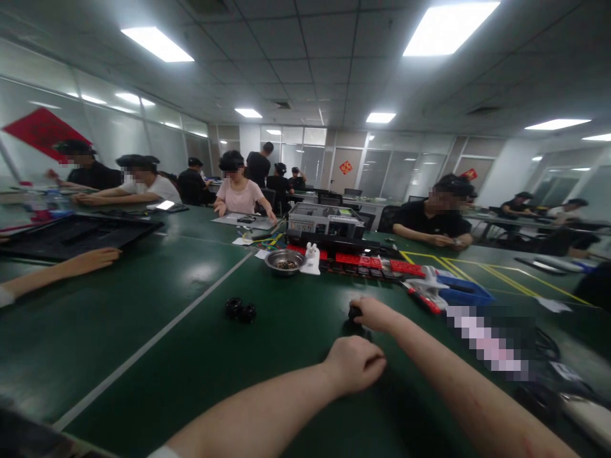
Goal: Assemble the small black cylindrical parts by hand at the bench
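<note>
My left hand (356, 364) lies on the green table (200, 356) with its fingers curled closed; what it holds, if anything, is hidden. Just beyond it my right hand (375, 313) is closed around a small black part (354, 313), and another dark piece (356, 329) sits between the two hands. Two small black round parts (240, 310) rest on the table to the left, apart from both hands.
A metal bowl (285, 261) of small parts, a white object (312, 257), a grey computer case (325, 221) and red pieces (377, 261) stand further back. A blue tray (465, 292) is at right. A black tray (71, 235) and another person's hand (93, 259) are at left. Several people sit around.
</note>
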